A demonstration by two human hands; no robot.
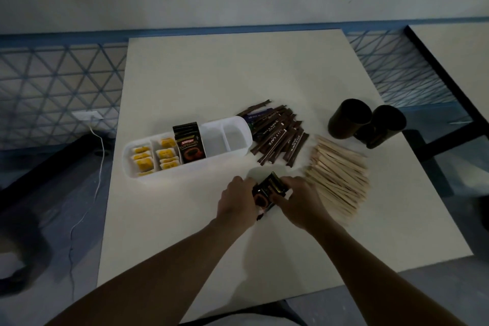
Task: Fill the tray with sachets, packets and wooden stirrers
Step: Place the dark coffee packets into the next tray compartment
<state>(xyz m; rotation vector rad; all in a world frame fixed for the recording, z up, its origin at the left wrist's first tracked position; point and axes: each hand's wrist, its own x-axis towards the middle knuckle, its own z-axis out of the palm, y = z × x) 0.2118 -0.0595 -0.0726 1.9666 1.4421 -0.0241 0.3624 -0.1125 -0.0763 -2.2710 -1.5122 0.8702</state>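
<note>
Left hand (236, 201) and right hand (299, 201): fingers of both curled round a small stack of dark coffee packets (268, 190), gripped between them low over the table (238, 74), just in front of the tray (190, 169). Tray: holds yellow sachets (154, 157) and upright dark packets (189, 144). Beside its right end, a heap of brown stick sachets (277, 137); nearer the right hand, wooden stirrers (338, 177); beyond, two dark cups (349, 119).

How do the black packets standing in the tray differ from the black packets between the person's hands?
The tray packets stand upright in a middle compartment of the tray; the held packets sit tilted outside it. The tray packets are untouched, label fully showing; the held packets are gripped by the left hand and right hand, partly hidden. Both are black wrappers with a reddish-brown picture.
</note>
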